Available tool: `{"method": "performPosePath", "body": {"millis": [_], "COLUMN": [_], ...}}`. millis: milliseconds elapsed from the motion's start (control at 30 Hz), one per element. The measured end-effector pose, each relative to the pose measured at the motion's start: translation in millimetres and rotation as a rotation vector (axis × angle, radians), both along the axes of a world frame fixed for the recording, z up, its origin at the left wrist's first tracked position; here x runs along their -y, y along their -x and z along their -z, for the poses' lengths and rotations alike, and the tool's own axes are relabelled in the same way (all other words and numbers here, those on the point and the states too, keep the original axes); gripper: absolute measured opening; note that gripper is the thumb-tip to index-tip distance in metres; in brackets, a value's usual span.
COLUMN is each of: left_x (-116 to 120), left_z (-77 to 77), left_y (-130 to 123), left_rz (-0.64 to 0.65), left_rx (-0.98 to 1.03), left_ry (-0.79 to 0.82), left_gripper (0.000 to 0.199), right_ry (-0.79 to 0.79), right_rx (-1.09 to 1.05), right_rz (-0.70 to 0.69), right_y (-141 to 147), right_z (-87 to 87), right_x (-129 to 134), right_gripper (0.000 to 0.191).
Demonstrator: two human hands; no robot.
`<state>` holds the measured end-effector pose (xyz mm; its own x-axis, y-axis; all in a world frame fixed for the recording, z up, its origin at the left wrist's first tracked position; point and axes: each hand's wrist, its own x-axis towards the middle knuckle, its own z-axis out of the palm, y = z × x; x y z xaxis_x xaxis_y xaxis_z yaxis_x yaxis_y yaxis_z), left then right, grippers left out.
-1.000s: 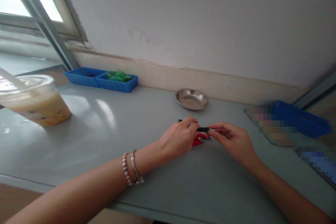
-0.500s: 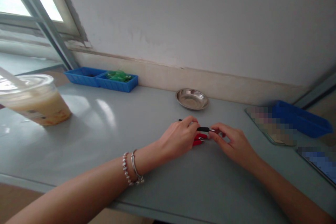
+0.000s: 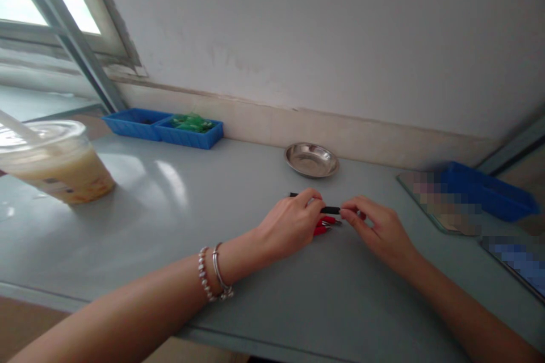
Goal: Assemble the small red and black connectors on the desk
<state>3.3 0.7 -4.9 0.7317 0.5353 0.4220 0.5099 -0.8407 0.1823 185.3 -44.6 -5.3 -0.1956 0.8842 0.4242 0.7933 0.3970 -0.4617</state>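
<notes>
My left hand (image 3: 293, 218) is closed around a black pen (image 3: 331, 210), whose dark end shows beyond the knuckles on the left. At the pen's right end, the thumb and fingers of my right hand (image 3: 377, 227) pinch its tip, which they cover. Just below, partly behind my left fingers, are red pens (image 3: 322, 230) with silvery tips, lying on the grey table (image 3: 238, 181). How many there are I cannot tell.
A shallow metal dish (image 3: 311, 160) stands near the wall. Joined blue bins (image 3: 191, 136), one with green pieces, are at back left; a drink cup (image 3: 63, 170) is nearer. On the right are a blue bin (image 3: 489, 193) and two phone-like devices, the nearer a phone (image 3: 517, 264).
My right thumb and fingers have closed in over the pen's silver tip, which showed before. My left hand keeps its hold almost unmoved.
</notes>
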Motion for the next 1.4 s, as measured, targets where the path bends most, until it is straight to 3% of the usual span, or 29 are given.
{"method": "performPosePath", "body": {"millis": [133, 300, 500, 667, 833, 1033, 1233, 1400], "left_x": [-0.3, -1.5, -3.3, -5.2, -6.2, -7.8, -5.3, -5.4], "left_z": [-0.1, -1.2, -0.8, 0.4, 1.2, 2.7, -0.7, -1.5], "left_y": [0.3, 0.0, 0.4, 1.6, 2.7, 2.6, 3.0, 3.3], "left_rz": [0.002, -0.008, -0.002, -0.005, -0.006, -0.001, 0.01, -0.001], "left_rx": [-0.01, -0.029, -0.021, -0.008, -0.005, 0.01, -0.004, -0.007], "left_ry": [-0.003, 0.01, 0.007, -0.037, -0.05, -0.051, -0.023, -0.045], "left_gripper": [0.015, 0.017, 0.017, 0.019, 0.021, 0.021, 0.023, 0.021], "right_ry": [0.046, 0.056, 0.102, 0.025, 0.03, -0.02, 0.003, -0.029], "right_rx": [0.004, 0.009, 0.021, -0.014, 0.058, 0.011, 0.076, 0.004], "right_rz": [-0.028, -0.045, -0.003, 0.009, -0.03, -0.007, -0.033, 0.026], "right_y": [-2.0, -4.5, -4.0, -1.0, 0.5, 2.5, -0.3, 1.0], "right_z": [0.4, 0.6, -0.5, -1.0, -1.1, -0.5, 0.1, -0.4], "right_x": [-0.8, -0.7, -0.7, 0.7, 1.6, 3.1, 0.8, 2.3], "right_gripper": [0.027, 0.019, 0.023, 0.016, 0.028, 0.015, 0.028, 0.015]}}
